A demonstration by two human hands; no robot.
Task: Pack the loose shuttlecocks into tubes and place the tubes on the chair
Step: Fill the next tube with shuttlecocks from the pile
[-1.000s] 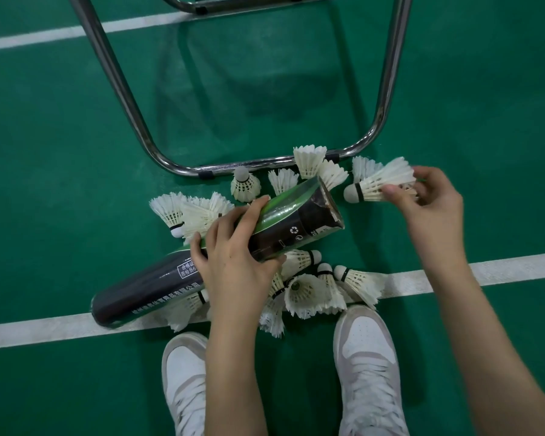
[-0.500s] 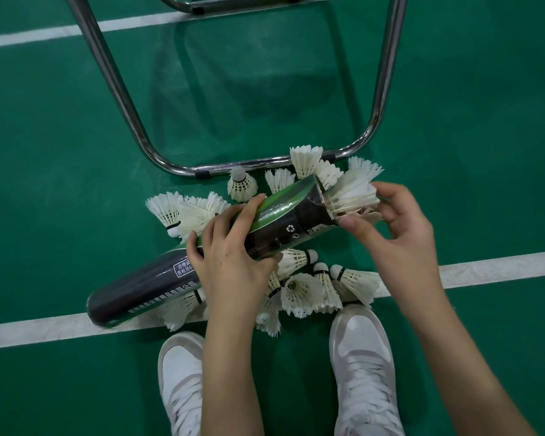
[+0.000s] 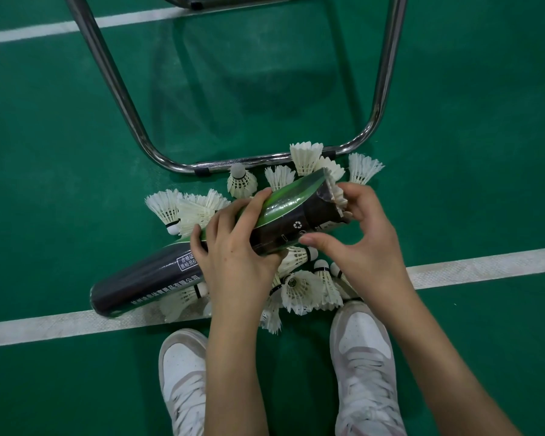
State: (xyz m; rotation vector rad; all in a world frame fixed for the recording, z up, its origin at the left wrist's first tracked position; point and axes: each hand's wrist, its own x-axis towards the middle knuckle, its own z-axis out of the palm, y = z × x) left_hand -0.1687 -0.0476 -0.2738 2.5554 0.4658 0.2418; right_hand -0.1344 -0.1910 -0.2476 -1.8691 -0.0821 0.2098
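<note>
White feathers of a shuttlecock (image 3: pixel 339 196) poke from the tube's mouth, where the right hand (image 3: pixel 364 243) curls its fingers round them. The left hand (image 3: pixel 233 250) grips the dark tube (image 3: pixel 177 269), tilted above loose shuttlecocks (image 3: pixel 302 291) on the green floor (image 3: pixel 60 152), near the chair's steel legs (image 3: pixel 114 86).

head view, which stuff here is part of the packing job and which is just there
Job:
tube, gripped by left hand
shuttlecock going in, pushed by right hand
loose shuttlecocks
chair frame

Just there:
white court lines
sneakers
</note>
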